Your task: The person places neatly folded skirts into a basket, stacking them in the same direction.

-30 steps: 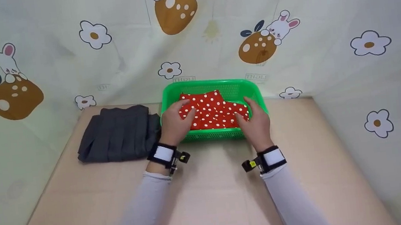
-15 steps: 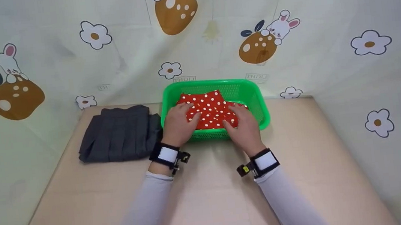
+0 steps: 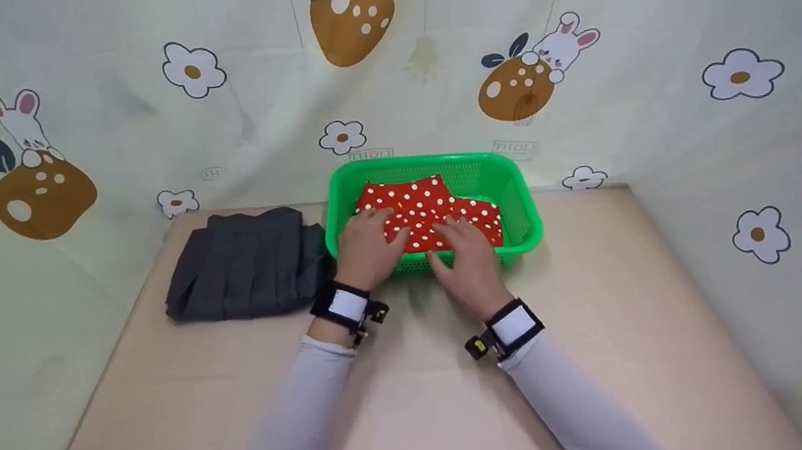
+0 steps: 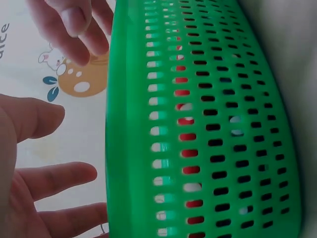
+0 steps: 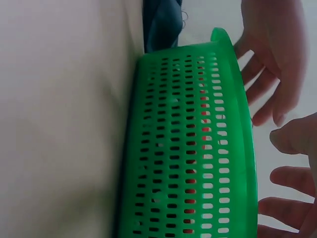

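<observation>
Spreading widest, a beige table point(image 3: 422, 411) bears a green basket point(image 3: 530, 214); folded dark grey cloth point(image 3: 243, 265) lies just beside it, on the left; red white-dotted cloth point(image 3: 418, 212) lies inside the basket; left hand point(image 3: 368, 250) and right hand point(image 3: 472, 266) reach over its near rim point(image 4: 118, 148), fingers loosely apart.

1 basket point(image 5: 243, 158), green, slotted side facing the camera; rim toward the right of the view, base toward the left. 1 red item point(image 5: 190, 182), showing only as small patches through the slots; shape hidden. 1 left hand point(image 5: 277, 49), upper right, past the rim, fingers slightly bent. 1 right hand point(image 5: 294, 180), lower right, cropped, thumb and fingers spread toward the rim; contact unclear. 1 table point(image 5: 49, 124), pale, blurred, at left. 1 dark blue cloth point(image 5: 162, 25), top, past the basket's far end. 1 pale wall point(image 5: 218, 12), behind.
</observation>
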`<state>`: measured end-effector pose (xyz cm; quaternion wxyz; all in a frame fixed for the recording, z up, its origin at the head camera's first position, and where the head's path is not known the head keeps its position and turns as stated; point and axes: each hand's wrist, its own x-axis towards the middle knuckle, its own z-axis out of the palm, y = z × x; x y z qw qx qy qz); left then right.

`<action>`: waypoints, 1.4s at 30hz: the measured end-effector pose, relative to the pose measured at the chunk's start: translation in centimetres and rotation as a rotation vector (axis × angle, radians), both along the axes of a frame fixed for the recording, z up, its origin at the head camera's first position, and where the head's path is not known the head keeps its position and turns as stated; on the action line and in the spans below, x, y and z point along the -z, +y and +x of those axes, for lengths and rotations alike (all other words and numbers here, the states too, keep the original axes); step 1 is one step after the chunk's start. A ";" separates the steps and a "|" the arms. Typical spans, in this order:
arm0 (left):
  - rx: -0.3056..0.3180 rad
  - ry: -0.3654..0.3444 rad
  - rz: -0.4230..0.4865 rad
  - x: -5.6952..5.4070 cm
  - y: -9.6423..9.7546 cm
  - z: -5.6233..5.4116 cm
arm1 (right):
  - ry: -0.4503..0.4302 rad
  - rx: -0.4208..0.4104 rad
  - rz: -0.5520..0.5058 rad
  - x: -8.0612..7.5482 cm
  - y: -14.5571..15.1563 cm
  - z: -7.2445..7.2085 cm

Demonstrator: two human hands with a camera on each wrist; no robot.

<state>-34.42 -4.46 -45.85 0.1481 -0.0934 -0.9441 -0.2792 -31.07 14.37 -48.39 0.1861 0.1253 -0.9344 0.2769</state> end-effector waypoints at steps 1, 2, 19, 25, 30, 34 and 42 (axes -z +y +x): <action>0.000 -0.006 -0.002 0.0 0.1 0.1 | -0.002 -0.002 0.003 0.1 -0.1 0.0; 0.004 -0.011 -0.002 0.0 0.2 0.1 | -0.002 -0.004 0.003 0.2 -0.2 0.1; 0.061 0.101 0.056 1.6 -6.6 3.0 | 0.102 -0.155 -0.058 0.3 -4.8 2.0; 0.020 0.096 0.087 1.1 -11.2 3.8 | 0.121 -0.210 -0.152 -0.5 -8.1 2.5; -0.030 0.090 0.177 0.3 -15.1 3.6 | 0.077 -0.252 -0.210 -0.6 -11.0 2.9; -0.161 0.058 0.228 0.2 -18.4 2.6 | 0.050 -0.287 -0.227 -0.4 -12.8 3.4; -0.326 -0.250 0.088 4.8 -25.2 1.4 | -0.059 -0.340 -0.198 1.6 -14.1 4.6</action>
